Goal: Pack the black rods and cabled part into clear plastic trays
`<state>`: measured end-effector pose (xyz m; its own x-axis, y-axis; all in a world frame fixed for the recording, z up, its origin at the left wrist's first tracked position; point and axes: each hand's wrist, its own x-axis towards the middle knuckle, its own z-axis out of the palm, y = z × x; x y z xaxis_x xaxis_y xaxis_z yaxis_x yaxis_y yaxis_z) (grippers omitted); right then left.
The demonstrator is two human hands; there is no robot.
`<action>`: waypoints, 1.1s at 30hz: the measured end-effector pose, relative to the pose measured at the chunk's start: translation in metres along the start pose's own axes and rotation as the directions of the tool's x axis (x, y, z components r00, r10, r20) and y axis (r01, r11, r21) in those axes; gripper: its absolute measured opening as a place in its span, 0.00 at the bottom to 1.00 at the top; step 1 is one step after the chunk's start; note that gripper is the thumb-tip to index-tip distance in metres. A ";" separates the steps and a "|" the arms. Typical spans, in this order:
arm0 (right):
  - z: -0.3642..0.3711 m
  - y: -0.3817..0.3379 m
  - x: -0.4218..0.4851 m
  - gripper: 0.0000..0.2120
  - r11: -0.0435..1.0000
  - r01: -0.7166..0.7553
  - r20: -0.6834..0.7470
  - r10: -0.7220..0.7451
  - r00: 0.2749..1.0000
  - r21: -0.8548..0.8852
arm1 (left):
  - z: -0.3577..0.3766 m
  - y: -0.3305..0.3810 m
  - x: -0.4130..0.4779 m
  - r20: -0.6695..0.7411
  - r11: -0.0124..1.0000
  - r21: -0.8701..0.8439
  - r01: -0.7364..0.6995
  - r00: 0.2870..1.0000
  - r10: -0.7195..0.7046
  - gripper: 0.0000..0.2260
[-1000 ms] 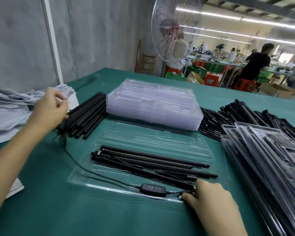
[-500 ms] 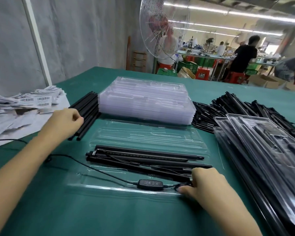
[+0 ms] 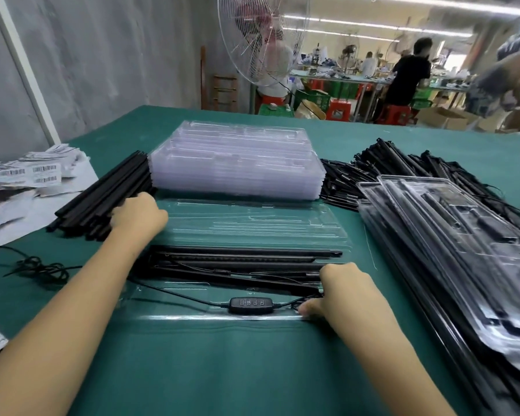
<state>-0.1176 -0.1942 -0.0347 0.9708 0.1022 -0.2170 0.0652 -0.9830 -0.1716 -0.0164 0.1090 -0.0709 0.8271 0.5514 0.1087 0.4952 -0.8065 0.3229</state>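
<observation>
Left hand point(image 3: 138, 217) sits knuckles-up on the near right end of the loose black rods point(image 3: 102, 202). Its fingers curl down out of sight, so I cannot tell whether it has a rod pinched or only rests there. That pile lies on the desk point(image 3: 222, 370) just left of the open tray point(image 3: 252, 223), and its long axis slants from near left toward far right. The tray's slots, and the seated rods point(image 3: 237, 259) in them, run straight left to right, parallel to the desk's near edge. By my judgement, a rod lifted from the pile has to be swung through that angle and carried a short way rightward to drop into a slot. The left hand is much the nearer for this. Right hand point(image 3: 347, 291) is at the tray's near right corner, pinching the cable point(image 3: 285, 304) of the cabled part just right of its button controller point(image 3: 250, 305), which lies in the near channel.
</observation>
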 end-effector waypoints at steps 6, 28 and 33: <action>0.008 0.002 -0.004 0.23 0.999 -0.023 -0.080 0.025 0.996 0.026 | 0.000 0.002 0.015 0.166 0.896 -0.425 0.132 0.984 -0.067 0.12; 0.023 0.010 -0.021 0.24 0.997 0.044 -0.124 -0.051 0.991 -0.056 | -0.053 -0.036 0.010 0.205 0.299 -0.954 0.021 0.773 0.600 0.38; 0.027 0.025 -0.021 0.15 0.988 0.131 -0.163 -0.143 0.976 -0.080 | -0.076 -0.061 0.036 0.529 0.670 -0.741 -0.043 0.577 0.622 0.26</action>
<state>-0.1429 -0.2168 -0.0606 0.9760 0.2157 -0.0310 0.2105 -0.9701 -0.1209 -0.0366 0.1944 -0.0154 0.9259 -0.2966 -0.2340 0.0993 -0.4065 0.9082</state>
